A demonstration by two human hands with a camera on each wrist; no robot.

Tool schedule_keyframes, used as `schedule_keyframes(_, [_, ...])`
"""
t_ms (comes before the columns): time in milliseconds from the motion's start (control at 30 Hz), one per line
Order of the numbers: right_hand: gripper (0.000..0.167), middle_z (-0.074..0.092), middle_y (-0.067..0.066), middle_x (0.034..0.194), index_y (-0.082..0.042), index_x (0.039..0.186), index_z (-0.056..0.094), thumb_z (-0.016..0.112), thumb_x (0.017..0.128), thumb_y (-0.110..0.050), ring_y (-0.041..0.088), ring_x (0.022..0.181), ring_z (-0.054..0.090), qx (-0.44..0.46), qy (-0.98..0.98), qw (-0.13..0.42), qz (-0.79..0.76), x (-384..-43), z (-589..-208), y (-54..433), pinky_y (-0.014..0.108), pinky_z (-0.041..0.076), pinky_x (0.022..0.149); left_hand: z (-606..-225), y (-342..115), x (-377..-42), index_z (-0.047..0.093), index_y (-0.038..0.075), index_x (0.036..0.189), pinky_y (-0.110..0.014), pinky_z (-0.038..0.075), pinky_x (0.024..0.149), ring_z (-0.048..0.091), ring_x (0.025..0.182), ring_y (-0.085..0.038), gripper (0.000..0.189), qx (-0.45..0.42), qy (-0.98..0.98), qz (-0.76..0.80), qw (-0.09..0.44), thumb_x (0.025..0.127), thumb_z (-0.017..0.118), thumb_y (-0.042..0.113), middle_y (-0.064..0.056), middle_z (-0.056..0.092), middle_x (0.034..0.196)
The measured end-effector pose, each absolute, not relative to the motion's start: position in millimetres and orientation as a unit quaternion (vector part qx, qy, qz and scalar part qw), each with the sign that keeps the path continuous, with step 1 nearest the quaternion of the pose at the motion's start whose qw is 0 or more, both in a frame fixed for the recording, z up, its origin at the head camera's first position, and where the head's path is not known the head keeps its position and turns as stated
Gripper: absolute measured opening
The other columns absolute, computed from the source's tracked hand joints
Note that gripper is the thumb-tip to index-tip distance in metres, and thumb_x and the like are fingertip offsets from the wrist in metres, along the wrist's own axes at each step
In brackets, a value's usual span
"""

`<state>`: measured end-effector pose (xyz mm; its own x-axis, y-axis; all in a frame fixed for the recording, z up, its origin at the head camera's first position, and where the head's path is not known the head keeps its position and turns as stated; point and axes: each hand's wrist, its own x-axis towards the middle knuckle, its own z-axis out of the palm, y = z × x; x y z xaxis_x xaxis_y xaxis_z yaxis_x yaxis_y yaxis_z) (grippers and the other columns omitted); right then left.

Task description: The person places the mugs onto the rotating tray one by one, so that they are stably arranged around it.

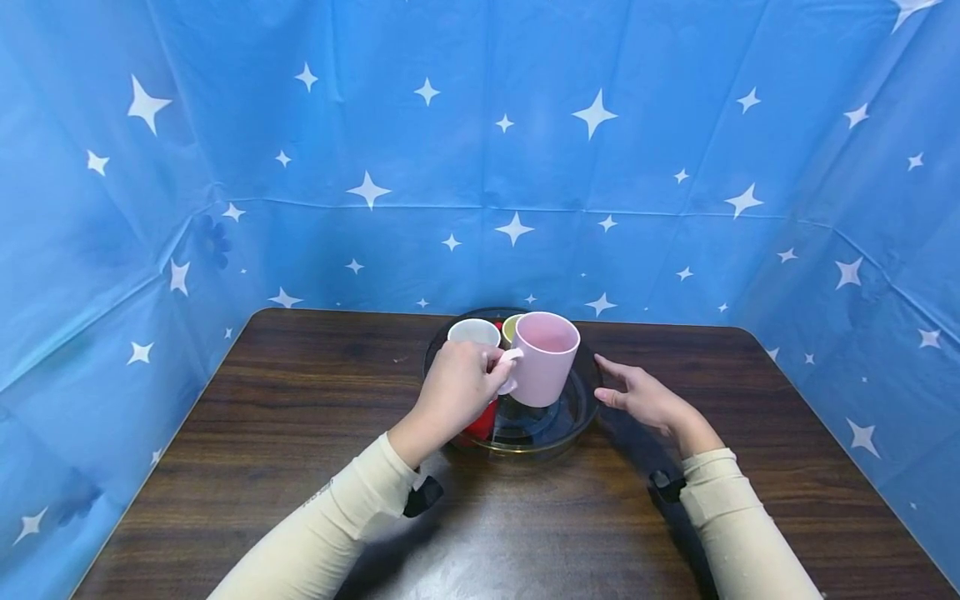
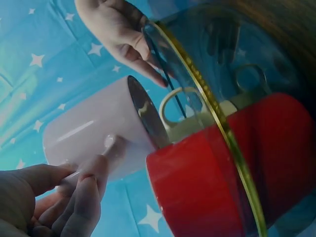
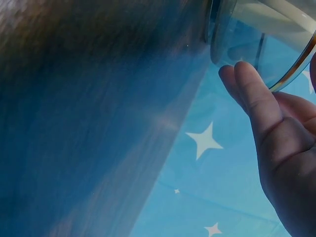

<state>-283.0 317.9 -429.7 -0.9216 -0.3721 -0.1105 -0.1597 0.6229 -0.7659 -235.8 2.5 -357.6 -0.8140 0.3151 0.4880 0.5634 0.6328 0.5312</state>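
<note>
My left hand pinches the handle of a pink mug, held upright above a round clear glass bowl with a gold rim. In the bowl stand a red mug and a yellow-green mug, whose handle shows in the left wrist view. A white round opening appears behind the left hand, with red below it. At the bowl's right side, my right hand has its fingers extended against or very near the glass; whether they press it I cannot tell.
The bowl stands towards the back of a dark wooden table. Just beyond the table's back edge hangs a blue curtain with white stars, which also closes off both sides.
</note>
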Motion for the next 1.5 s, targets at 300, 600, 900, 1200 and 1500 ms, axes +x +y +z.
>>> schedule_keyframes(300, [0.067, 0.02, 0.031, 0.162, 0.003, 0.159, 0.022, 0.058, 0.104, -0.014, 0.051, 0.149, 0.016, -0.15, 0.89, 0.132, -0.411, -283.1, -429.6, 317.8, 0.064, 0.03, 0.113, -366.6, 8.0, -229.1, 0.082, 0.009, 0.082, -0.021, 0.034, 0.047, 0.047, 0.049, -0.002, 0.018, -0.239, -0.884, -0.357, 0.186, 0.095, 0.073, 0.016, 0.003, 0.068, 0.059])
schedule_keyframes(600, [0.068, 0.02, 0.031, 0.162, 0.003, 0.159, 0.022, 0.058, 0.104, -0.014, 0.05, 0.149, 0.015, -0.148, 0.891, 0.132, -0.408, -282.0, -428.0, 317.4, 0.065, 0.028, 0.114, -376.3, 13.5, -222.2, 0.08, 0.009, 0.078, -0.021, 0.039, 0.048, 0.05, 0.051, -0.006, 0.02, -0.223, -0.893, -0.34, 0.195, 0.095, 0.073, 0.016, 0.002, 0.068, 0.06])
schedule_keyframes(900, [0.066, 0.02, 0.03, 0.163, 0.003, 0.158, 0.023, 0.058, 0.104, -0.011, 0.05, 0.149, 0.015, -0.149, 0.891, 0.132, -0.408, -281.6, -427.7, 316.5, 0.065, 0.026, 0.115, -383.9, 17.2, -217.1, 0.079, 0.007, 0.079, -0.018, 0.038, 0.049, 0.052, 0.051, -0.008, 0.017, -0.227, -0.893, -0.319, 0.221, 0.093, 0.074, 0.014, 0.0, 0.066, 0.057])
schedule_keyframes(1200, [0.065, 0.021, 0.031, 0.161, 0.004, 0.158, 0.023, 0.057, 0.104, -0.01, 0.051, 0.149, 0.017, -0.151, 0.894, 0.127, -0.403, -282.4, -427.0, 315.8, 0.065, 0.027, 0.114, -390.7, 20.7, -214.4, 0.077, 0.004, 0.078, -0.019, 0.036, 0.045, 0.052, 0.05, -0.011, 0.018, -0.218, -0.898, -0.319, 0.211, 0.093, 0.075, 0.013, -0.002, 0.065, 0.057])
schedule_keyframes(1500, [0.065, 0.024, 0.032, 0.16, 0.004, 0.158, 0.024, 0.057, 0.104, -0.01, 0.051, 0.148, 0.02, -0.15, 0.899, 0.122, -0.392, -281.9, -425.6, 314.3, 0.065, 0.028, 0.113, -400.8, 23.8, -215.4, 0.075, 0.006, 0.074, -0.021, 0.035, 0.045, 0.05, 0.049, -0.013, 0.021, -0.218, -0.903, -0.306, 0.206, 0.093, 0.075, 0.015, 0.0, 0.06, 0.053])
